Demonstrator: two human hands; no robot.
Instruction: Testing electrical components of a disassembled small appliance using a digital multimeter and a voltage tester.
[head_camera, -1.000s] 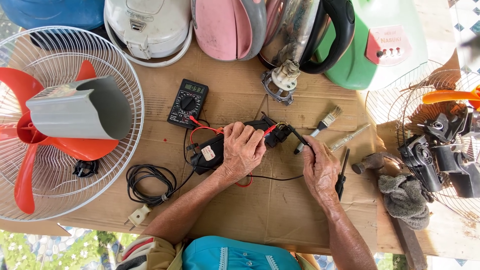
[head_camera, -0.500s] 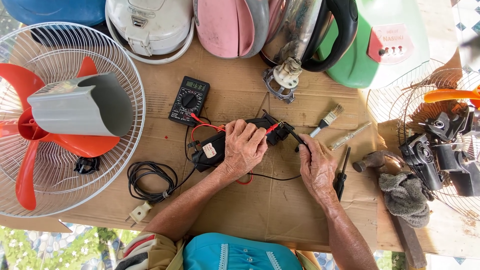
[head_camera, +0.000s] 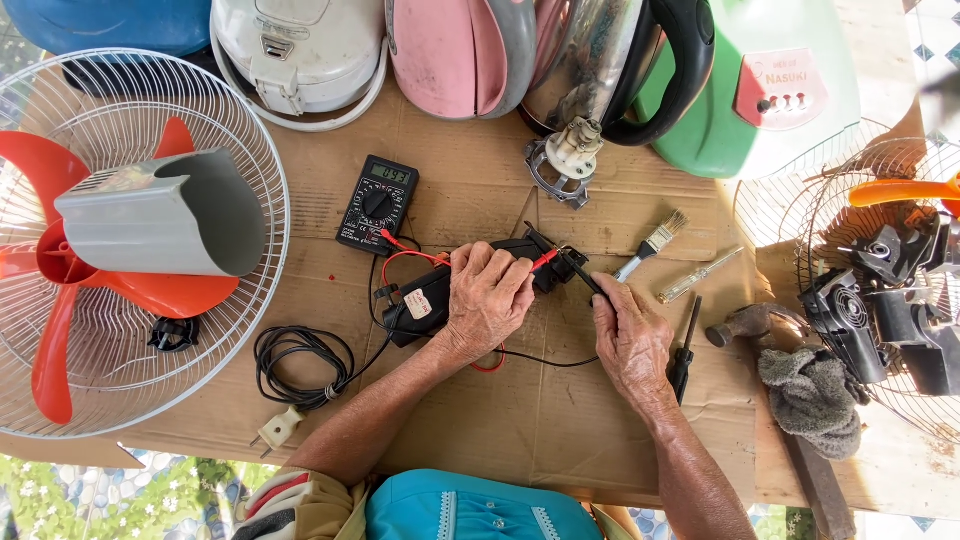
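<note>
My left hand (head_camera: 489, 300) lies over a black plastic appliance part (head_camera: 428, 300) on the cardboard and pinches a red test probe (head_camera: 545, 259) against its right end. My right hand (head_camera: 628, 338) holds a black test probe (head_camera: 582, 273) whose tip touches the same end of the part. Red and black leads run from the probes to a black multimeter (head_camera: 377, 204) lying just above and left of my left hand. A coiled black power cord (head_camera: 300, 364) with a pale plug (head_camera: 278, 430) trails off the part to the left.
A fan guard (head_camera: 215, 150) with a red blade and grey housing fills the left. Cookers, a kettle (head_camera: 620, 70) and a green appliance line the far edge. A paintbrush (head_camera: 655, 243), screwdrivers (head_camera: 685, 345), a hammer (head_camera: 745, 322), a rag (head_camera: 812, 395) and black fan parts (head_camera: 880, 310) lie at right.
Both hands stay on the part with only slight shifts of the probes; the view has shifted a little downward.
</note>
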